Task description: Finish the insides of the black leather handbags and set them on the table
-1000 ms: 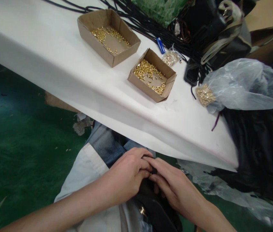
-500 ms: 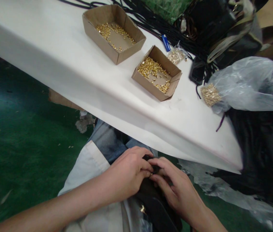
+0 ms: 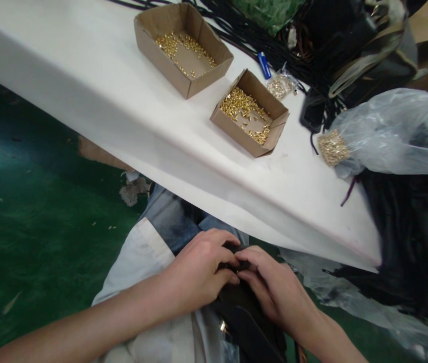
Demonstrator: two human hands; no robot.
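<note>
On the lap lies a black bag (image 3: 250, 322) with a gold metal fitting (image 3: 223, 326) on its near side. My left hand (image 3: 206, 267) is closed on the bag's upper edge, fingers bent over it and thumb below. My right hand (image 3: 274, 285) pinches the same edge from the other side, its fingertips almost meeting those of the left. Between the fingertips a tiny gold glint shows; its shape is too small to tell.
Two cardboard boxes, the larger (image 3: 164, 65) and the smaller (image 3: 236, 133), hold small gold metal pieces on the white table (image 3: 96, 75). Right of them are a blue lighter (image 3: 264, 65), a small bag of gold pieces (image 3: 280, 85) and a clear plastic bag (image 3: 395, 136). Black cords (image 3: 236, 38) lie behind.
The camera view has shifted slightly, so the table items appear a little further right. Both hands stay on the black bag, with only small finger movements.
</note>
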